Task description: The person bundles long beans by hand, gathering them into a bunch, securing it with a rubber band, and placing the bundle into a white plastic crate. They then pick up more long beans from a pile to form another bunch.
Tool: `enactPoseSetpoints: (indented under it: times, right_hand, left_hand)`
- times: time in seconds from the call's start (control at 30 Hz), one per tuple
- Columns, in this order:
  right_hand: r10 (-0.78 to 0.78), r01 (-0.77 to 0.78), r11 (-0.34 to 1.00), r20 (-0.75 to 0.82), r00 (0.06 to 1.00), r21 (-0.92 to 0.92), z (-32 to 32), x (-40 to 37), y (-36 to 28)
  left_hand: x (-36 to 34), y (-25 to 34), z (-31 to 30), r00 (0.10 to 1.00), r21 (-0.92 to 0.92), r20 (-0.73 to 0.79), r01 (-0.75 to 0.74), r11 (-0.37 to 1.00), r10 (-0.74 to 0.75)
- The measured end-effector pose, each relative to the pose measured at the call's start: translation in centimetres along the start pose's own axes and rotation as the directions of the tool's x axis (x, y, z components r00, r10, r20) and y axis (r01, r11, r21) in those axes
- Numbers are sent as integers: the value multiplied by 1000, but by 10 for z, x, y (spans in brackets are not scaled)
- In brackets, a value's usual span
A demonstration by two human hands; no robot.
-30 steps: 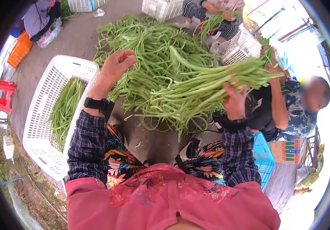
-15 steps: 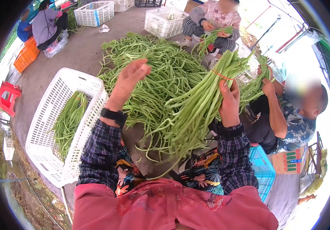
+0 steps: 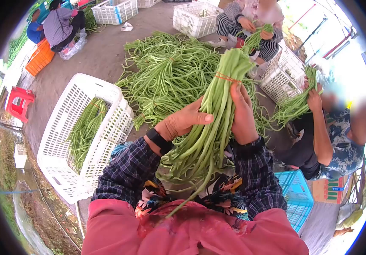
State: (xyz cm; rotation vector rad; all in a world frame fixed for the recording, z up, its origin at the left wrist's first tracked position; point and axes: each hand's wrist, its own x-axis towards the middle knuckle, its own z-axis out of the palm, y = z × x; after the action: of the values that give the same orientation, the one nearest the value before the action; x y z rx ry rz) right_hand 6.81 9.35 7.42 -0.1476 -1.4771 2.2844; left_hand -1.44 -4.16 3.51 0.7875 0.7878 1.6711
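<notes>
Between my two hands stands a thick bundle of long green beans [image 3: 210, 114], tied near its upper end with a reddish band [image 3: 226, 77]. My right hand [image 3: 243, 114] grips the bundle from the right, just under the band. My left hand [image 3: 185, 121] wraps the bundle's left side lower down, its thumb lying across the beans. The long loose ends hang toward my lap, one bean trailing over my red apron [image 3: 191, 229]. Beyond my hands, a big heap of long beans [image 3: 161, 63] covers the ground.
At my left, a white crate [image 3: 59, 170] holds bean bundles. A blue crate [image 3: 295, 199] sits at my right. Co-workers [image 3: 340, 136] hold beans at the right and far side. More white crates [image 3: 195, 19], an orange crate [image 3: 39, 57] and a red stool [image 3: 20, 104] stand farther off.
My left hand has come from above the heap onto the bundle's side. The bundle has moved left and turned more upright in my right hand. The view has shifted slightly.
</notes>
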Motion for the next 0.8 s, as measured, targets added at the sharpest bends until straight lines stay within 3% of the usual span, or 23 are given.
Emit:
enactPoseSetpoints:
  times: [0.03, 0.13, 0.23, 0.3, 0.37, 0.43, 0.5, 0.63, 0.8]
  right_hand:
    - [3, -3, 1000, -10, 1000, 5, -5, 2, 0]
    - [-100, 141, 892, 117, 988, -429, -22, 12, -2]
    - [-139, 148, 819, 58, 989, -554, -29, 10, -5]
    - [-192, 209, 861, 84, 978, -464, -39, 15, -1]
    - [-276, 278, 898, 56, 960, -340, -41, 15, -4]
    - [-260, 263, 895, 59, 964, -360, -36, 10, -9]
    - [-229, 276, 863, 160, 960, -423, -28, 4, -12]
    - [-65, 184, 830, 237, 969, -526, -11, -4, -13]
    - [23, 89, 842, 201, 979, -532, -8, 2, -6]
  left_hand:
    - [3, 0, 2, 1000, -7, -12, 26, 1000, -26]
    - [8, -2, 12, 993, 5, -114, 25, 1000, -24]
    - [3, -3, 7, 981, -22, -192, 29, 999, -33]
    - [2, 1, 4, 978, -133, -204, -67, 989, 39]
    - [-3, 9, 2, 962, -103, -263, -108, 989, 77]
    - [-9, 13, -8, 917, -164, -390, -160, 973, 85]
    - [-12, 19, -9, 856, -169, -497, -253, 953, 139]
    - [-22, 27, -21, 823, -200, -524, -367, 908, 218]
    - [-36, 39, -20, 733, -130, -602, -481, 867, 316]
